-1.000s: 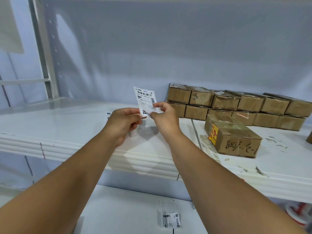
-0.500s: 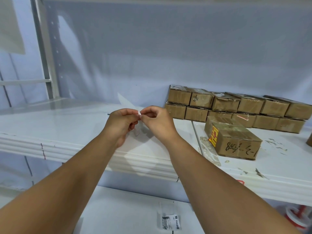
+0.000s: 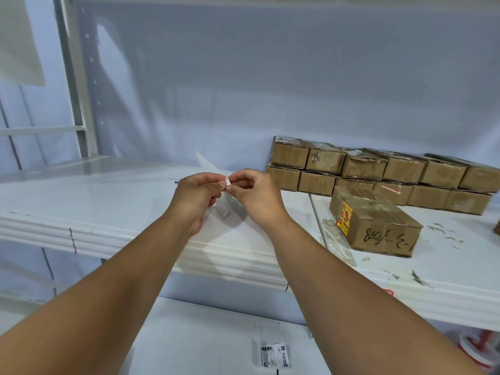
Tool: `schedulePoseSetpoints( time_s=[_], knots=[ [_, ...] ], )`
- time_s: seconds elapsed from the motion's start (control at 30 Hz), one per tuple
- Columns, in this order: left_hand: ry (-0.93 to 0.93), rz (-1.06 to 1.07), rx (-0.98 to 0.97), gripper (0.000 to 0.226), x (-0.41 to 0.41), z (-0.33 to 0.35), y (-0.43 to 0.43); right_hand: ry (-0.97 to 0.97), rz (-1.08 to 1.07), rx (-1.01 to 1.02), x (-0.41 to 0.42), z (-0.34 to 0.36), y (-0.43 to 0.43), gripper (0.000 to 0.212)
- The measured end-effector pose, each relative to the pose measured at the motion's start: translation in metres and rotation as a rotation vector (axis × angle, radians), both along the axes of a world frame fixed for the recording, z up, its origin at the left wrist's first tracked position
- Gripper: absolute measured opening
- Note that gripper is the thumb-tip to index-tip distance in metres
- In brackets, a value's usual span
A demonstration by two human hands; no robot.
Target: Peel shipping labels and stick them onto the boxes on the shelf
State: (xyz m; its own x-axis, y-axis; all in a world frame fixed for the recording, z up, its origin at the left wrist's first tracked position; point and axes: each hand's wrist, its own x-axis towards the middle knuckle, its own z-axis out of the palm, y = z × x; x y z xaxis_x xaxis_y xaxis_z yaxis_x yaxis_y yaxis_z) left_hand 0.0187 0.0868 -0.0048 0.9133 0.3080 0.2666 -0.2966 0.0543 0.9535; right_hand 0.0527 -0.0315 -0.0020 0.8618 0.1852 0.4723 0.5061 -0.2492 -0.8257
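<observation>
Both hands are up over the white metal shelf (image 3: 108,207), fingertips meeting just above its front half.
- Left hand (image 3: 196,197): grip closed down to a thumb-and-finger pinch on the white paper shipping label (image 3: 207,165), other fingers curled under.
- Right hand (image 3: 257,196): the same tight pinch, on a small corner of that label right where the two sets of fingertips touch.
- The label is seen almost edge-on, so no print is readable. One pale part sticks up behind the left hand and another hangs below the fingers, clear of the shelf. I can't tell whether the face has separated from the backing.
- The double row of small brown cardboard boxes (image 3: 378,171) is stacked against the back wall, to the right of the hands and well apart from them.
- A larger brown cardboard box with a yellow-red sticker and black scrawl (image 3: 378,231) sits alone in front of that row, nearer the shelf edge.
- A clear crumpled strip (image 3: 339,244) lies just beside its left end, with paper scraps scattered on the shelf to its right.
- On the lower white shelf (image 3: 203,334), a printed barcode label on its sheet (image 3: 273,354) lies flat between the forearms.
</observation>
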Motion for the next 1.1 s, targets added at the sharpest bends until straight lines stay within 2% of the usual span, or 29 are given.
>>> schedulePoseSetpoints(
  time_s=[0.37, 0.53, 0.67, 0.97, 1.1],
  knots=[
    [0.023, 0.034, 0.016, 0.016, 0.0002, 0.0013, -0.0006, 0.035, -0.005, 0.024, -0.0032, 0.0024, -0.0002, 0.007],
    [0.032, 0.033, 0.069, 0.017, -0.0001, 0.0018, -0.0036, 0.003, 0.009, -0.013, -0.0033, 0.0005, 0.0005, 0.015],
    [0.030, 0.037, 0.022, 0.012, -0.0011, 0.0037, -0.0036, 0.000, 0.004, 0.005, -0.0054, 0.0020, -0.0003, 0.019],
    [0.034, -0.012, 0.005, 0.019, -0.0014, 0.0024, -0.0010, -0.047, -0.018, -0.009, -0.0074, 0.0014, 0.0023, 0.025],
    [0.024, -0.001, 0.027, 0.020, -0.0027, 0.0025, -0.0032, -0.063, -0.034, -0.017, -0.0055, 0.0002, 0.0029, 0.020]
  ],
)
